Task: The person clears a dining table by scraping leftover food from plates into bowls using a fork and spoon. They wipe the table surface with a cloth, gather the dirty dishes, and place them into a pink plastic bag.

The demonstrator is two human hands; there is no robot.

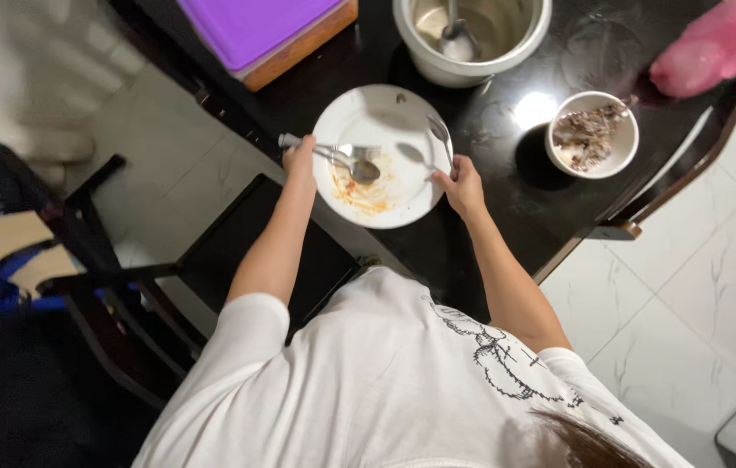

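Observation:
A white plate (385, 108) smeared with orange sauce sits at the edge of a black table (506, 208). My left hand (300, 163) grips its left rim and pins the handles of a fork and spoon (346, 159) that lie across the plate. On the opposite rim is my right hand (461, 186), fingers closed on the edge. A second spoon (441, 134) rests on the plate just above that hand.
Behind the plate stands a white pot (519, 48) with a spoon in it. To the right is a small bowl (623, 156) of leftovers and a pink plastic bag (714, 43). A purple-lidded box (255, 26) is at the back left. Dark chairs (238, 243) flank the table.

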